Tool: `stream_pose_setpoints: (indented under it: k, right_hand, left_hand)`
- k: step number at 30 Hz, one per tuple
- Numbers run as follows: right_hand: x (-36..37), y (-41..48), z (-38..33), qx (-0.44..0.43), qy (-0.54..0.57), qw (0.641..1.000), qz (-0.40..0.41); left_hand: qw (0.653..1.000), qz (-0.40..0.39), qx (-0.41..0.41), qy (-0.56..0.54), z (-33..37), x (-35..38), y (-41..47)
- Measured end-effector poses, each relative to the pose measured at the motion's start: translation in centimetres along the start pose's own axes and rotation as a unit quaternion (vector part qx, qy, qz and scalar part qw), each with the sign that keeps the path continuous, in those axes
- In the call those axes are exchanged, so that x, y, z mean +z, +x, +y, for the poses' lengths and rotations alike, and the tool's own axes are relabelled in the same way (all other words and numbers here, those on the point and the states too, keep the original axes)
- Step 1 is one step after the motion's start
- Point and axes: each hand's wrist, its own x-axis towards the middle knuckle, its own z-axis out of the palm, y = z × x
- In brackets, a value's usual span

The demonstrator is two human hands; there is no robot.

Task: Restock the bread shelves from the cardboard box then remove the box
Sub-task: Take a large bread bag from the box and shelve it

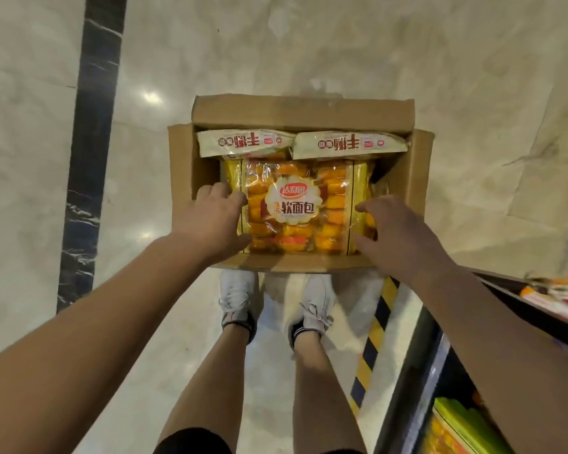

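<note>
An open cardboard box [304,113] stands on the floor in front of my feet. On top inside it lies a yellow-orange bag of soft bread [295,208], and two pale cream bread bags [243,144] [348,144] lie along the far side. My left hand [217,221] is at the yellow bag's left edge, fingers reaching down beside it. At the bag's right edge is my right hand [391,231], thumb and fingers curled toward it. Whether either hand grips the bag is unclear.
The shelf unit [505,283] runs along the right, with orange bread packs [558,290] on an upper shelf and green and yellow packs [463,424] lower down. Yellow-black hazard tape [374,335] marks the floor by the shelf base. A dark marble strip [89,152] crosses the pale floor at left.
</note>
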Motion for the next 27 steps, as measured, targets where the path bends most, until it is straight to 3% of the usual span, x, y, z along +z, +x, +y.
stream_pose_setpoints:
  k: [5,11,16,23,27]
  right_hand:
    - [3.7,4.6,1.9,0.022,0.016,0.999,-0.021]
    - [7.8,9.4,4.9,0.109,0.122,0.986,-0.014]
    - [10.0,12.5,6.3,0.184,0.252,0.95,-0.036]
    - [10.7,14.3,7.5,0.226,0.338,0.91,-0.083]
    - [9.7,13.9,7.8,0.217,0.332,0.913,-0.098]
  left_hand:
    - [0.999,-0.035,-0.008,0.001,-1.2,3.3,4.1]
    - [0.975,-0.082,-0.093,-0.182,-2.3,7.2,8.4]
    - [0.882,-0.061,-0.171,-0.435,-2.5,9.1,10.7]
    - [0.794,-0.02,-0.23,-0.562,-2.3,10.5,11.5]
    - [0.758,-0.025,-0.252,-0.601,-2.2,10.6,11.2]
